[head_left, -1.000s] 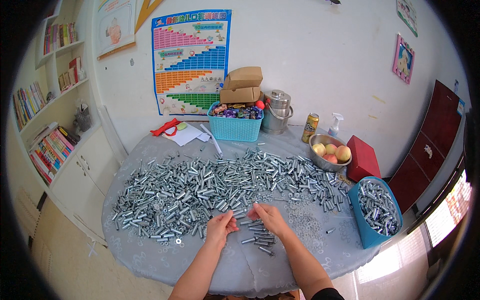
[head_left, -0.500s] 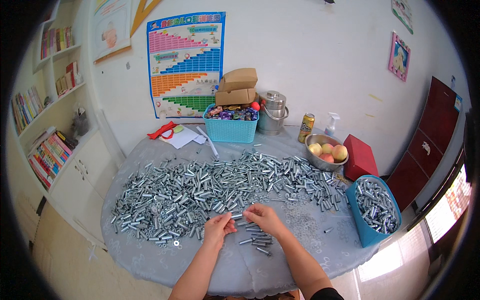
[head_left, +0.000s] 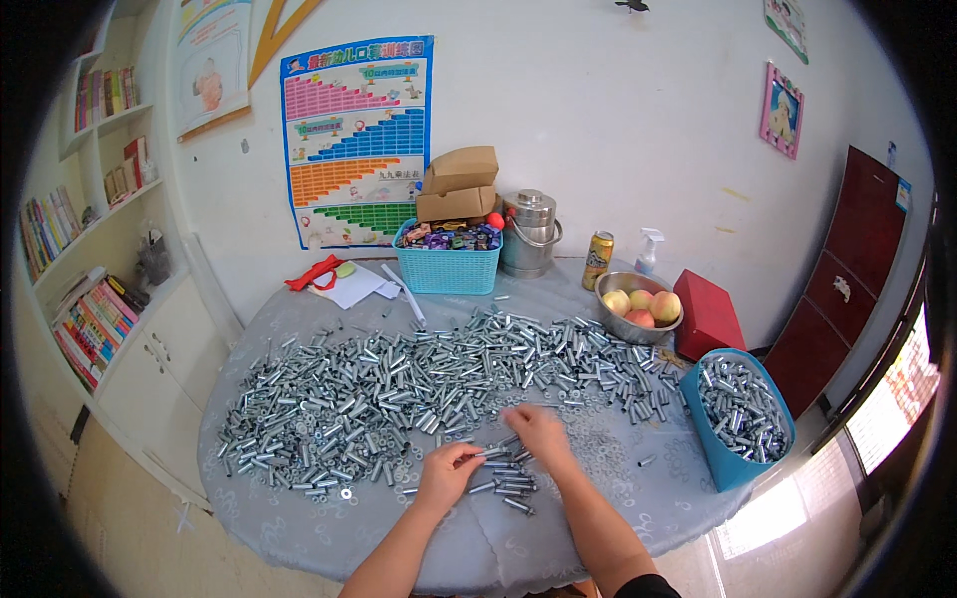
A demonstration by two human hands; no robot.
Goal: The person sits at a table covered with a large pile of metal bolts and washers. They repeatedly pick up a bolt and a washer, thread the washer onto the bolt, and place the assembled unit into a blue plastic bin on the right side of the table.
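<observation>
My left hand point(head_left: 449, 476) is closed in a pinch on a thin metal bolt point(head_left: 490, 453) that points to the right. My right hand point(head_left: 538, 437) is just right of it, over the near edge of the pile; its fingers are smeared by motion, so whether they hold anything cannot be told. Below and between the hands lies a small group of bolts with sleeves point(head_left: 513, 488), roughly side by side. Beyond them spreads a wide heap of silvery metal sleeves and bolts point(head_left: 399, 374). Flat washers point(head_left: 346, 493) are scattered along its near side.
A blue bin point(head_left: 716, 439) filled with metal sleeves stands at the right table edge. Toward the back are a bowl point(head_left: 638, 332) of fruit, a red box point(head_left: 710, 317), a can point(head_left: 597, 261), a steel pot point(head_left: 528, 239) and a light-blue basket point(head_left: 449, 271). One sleeve point(head_left: 647, 460) lies apart at right.
My hands have moved apart: the right has lifted away from the piece toward the heap, while the left keeps hold of the bolt. The whole view has shifted slightly.
</observation>
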